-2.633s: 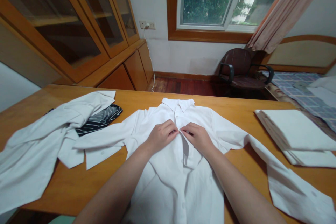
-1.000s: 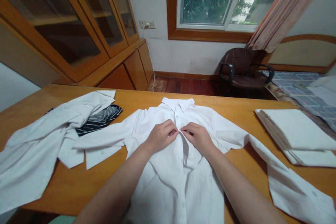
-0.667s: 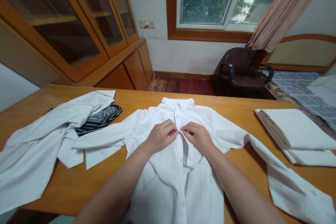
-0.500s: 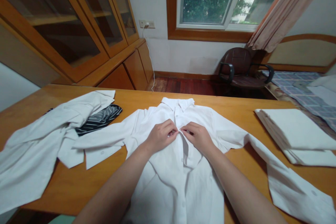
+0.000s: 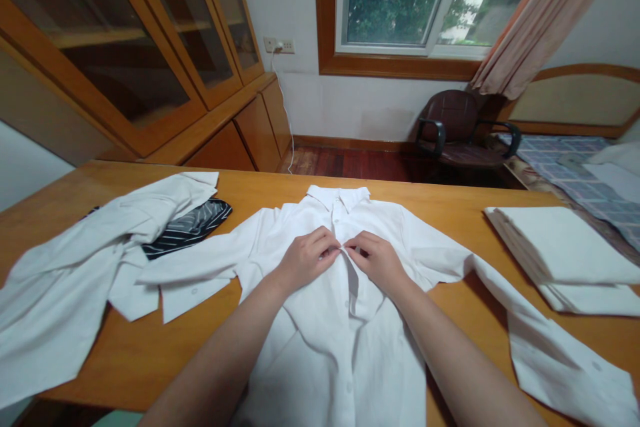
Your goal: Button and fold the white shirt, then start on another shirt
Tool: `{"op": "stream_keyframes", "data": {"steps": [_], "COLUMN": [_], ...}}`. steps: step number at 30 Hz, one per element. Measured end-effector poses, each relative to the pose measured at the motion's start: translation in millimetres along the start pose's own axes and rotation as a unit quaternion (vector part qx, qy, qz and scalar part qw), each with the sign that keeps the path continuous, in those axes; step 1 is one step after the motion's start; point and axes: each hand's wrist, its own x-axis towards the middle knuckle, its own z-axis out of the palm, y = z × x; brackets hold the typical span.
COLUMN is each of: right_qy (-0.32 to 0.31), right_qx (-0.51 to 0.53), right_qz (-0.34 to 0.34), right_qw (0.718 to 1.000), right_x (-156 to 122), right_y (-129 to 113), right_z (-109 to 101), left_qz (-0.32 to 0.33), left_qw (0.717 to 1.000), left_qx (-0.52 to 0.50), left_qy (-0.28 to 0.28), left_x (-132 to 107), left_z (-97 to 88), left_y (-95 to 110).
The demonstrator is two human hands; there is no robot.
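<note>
A white long-sleeved shirt [image 5: 340, 340] lies face up on the wooden table [image 5: 450, 207], collar toward the window, sleeves spread left and right. My left hand [image 5: 307, 259] and my right hand [image 5: 377, 260] meet at the shirt's front placket a little below the collar. Each hand pinches the fabric edge there, fingertips nearly touching. What sits between the fingertips is too small to make out.
A crumpled white shirt [image 5: 65, 267] lies over a dark striped garment [image 5: 187, 230] at the left. A stack of folded white cloth [image 5: 565, 257] rests at the right. Beyond the table are glass-fronted cabinets [image 5: 150, 53], a dark armchair [image 5: 457, 130] and a bed [image 5: 590, 167].
</note>
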Motion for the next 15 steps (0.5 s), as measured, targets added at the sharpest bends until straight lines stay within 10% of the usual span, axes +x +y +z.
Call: {"op": "stream_keyframes", "data": {"steps": [15], "right_qy": [0.002], "right_qx": [-0.001], "right_qz": [0.017], "right_qw": [1.000], "right_x": [-1.1], "right_y": [-0.4], "right_z": [0.1], "left_qz": [-0.002], "left_qw": [0.999], "left_qx": [0.042], "left_qy": [-0.021], "left_x": [-0.4], "left_z": [0.5], "left_y": [-3.2]}}
